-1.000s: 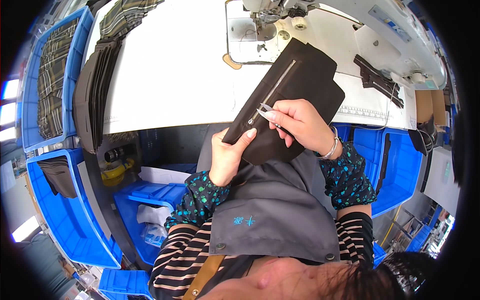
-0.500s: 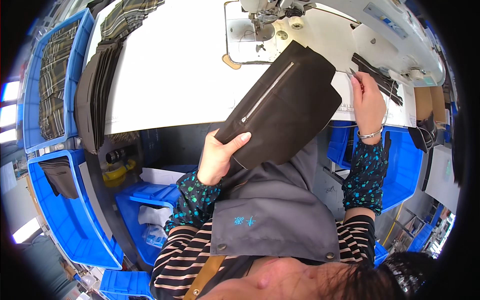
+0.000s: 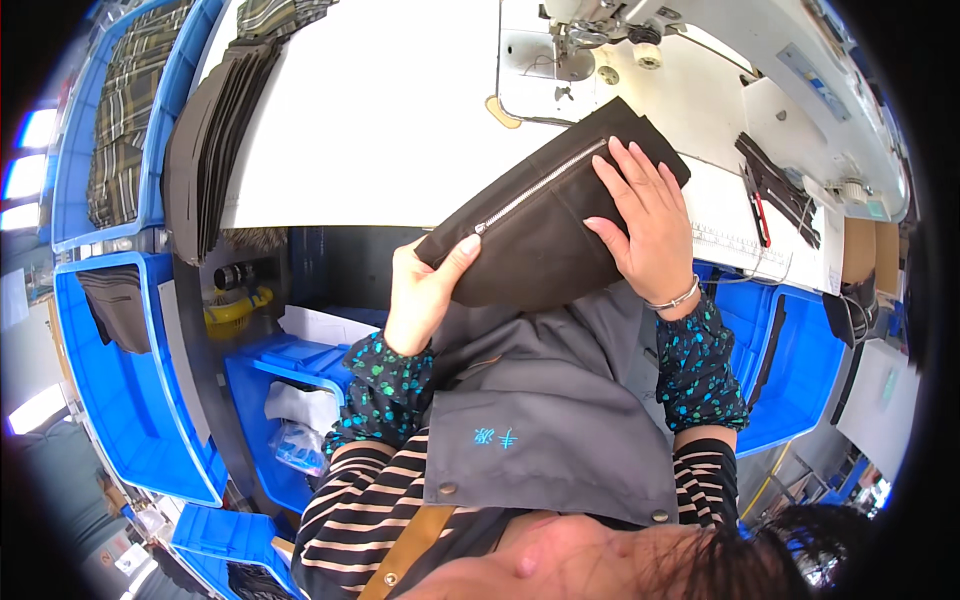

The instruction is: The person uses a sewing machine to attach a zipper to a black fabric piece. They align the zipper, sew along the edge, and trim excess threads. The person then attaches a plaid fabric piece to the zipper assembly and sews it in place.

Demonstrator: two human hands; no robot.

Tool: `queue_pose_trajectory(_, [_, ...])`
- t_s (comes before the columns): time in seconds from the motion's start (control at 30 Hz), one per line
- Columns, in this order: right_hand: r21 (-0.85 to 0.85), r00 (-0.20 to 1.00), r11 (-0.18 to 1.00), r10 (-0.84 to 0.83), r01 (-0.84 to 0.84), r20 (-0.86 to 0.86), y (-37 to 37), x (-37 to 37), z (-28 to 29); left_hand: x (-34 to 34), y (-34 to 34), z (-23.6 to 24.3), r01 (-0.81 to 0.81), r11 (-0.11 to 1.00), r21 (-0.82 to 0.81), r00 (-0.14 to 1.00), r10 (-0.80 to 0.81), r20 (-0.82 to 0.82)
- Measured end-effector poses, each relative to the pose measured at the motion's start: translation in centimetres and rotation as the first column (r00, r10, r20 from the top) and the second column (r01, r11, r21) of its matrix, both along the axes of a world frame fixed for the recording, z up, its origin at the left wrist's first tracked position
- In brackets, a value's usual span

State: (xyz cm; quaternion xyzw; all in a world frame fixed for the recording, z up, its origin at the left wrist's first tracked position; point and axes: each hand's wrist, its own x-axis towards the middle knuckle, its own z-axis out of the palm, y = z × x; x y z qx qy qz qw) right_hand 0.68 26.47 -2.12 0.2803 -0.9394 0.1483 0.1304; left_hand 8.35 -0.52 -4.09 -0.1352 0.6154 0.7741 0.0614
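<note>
A dark brown fabric panel (image 3: 540,250) with a silver zipper (image 3: 545,187) set slantwise across it spans the space between my hands, partly over the table's near edge. My left hand (image 3: 425,290) is closed on the panel's left end, thumb on top beside the zipper pull; its fingers are hidden beneath. On the panel's right part lies my right hand (image 3: 645,215), open, with fingers stretched flat and the thumb apart, near the zipper's far end. A slim red-handled pointed tool (image 3: 761,215) rests on the table to the right of that hand.
A sewing machine (image 3: 590,45) stands at the back of the white table (image 3: 350,130). Stacked dark fabric pieces (image 3: 215,150) line the table's left edge. Dark zipper strips (image 3: 780,185) lie at right. Blue bins (image 3: 130,380) flank the table, one holding plaid fabric (image 3: 135,110).
My right hand has let go of the pointed tool, now on the table, and moved left onto the panel. The panel has turned clockwise, its zipper lying flatter. The whole view has shifted slightly.
</note>
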Motion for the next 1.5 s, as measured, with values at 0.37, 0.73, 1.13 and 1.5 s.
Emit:
queue_pose_trajectory(0.37, [0.034,1.0,0.999,-0.012,0.011,0.022,0.1,0.1,0.3,0.3,-0.6,-0.4,0.061,0.998,0.01,0.998,-0.061,0.008])
queue_pose_trajectory(0.73, [0.036,1.0,0.999,-0.006,0.006,0.019,-0.1,0.1,0.2,2.1,-0.5,-2.0,-0.37,0.764,-0.529,0.916,0.205,-0.345])
queue_pose_trajectory(1.13, [0.039,1.0,0.999,-0.009,0.008,0.016,0.0,0.1,0.3,0.5,0.9,-0.8,-0.564,0.265,-0.782,0.779,-0.142,-0.611])
queue_pose_trajectory(1.5, [0.033,1.0,0.999,-0.008,0.007,0.019,0.0,0.1,0.4,1.4,0.9,-0.4,-0.471,0.309,-0.826,0.818,-0.196,-0.541])
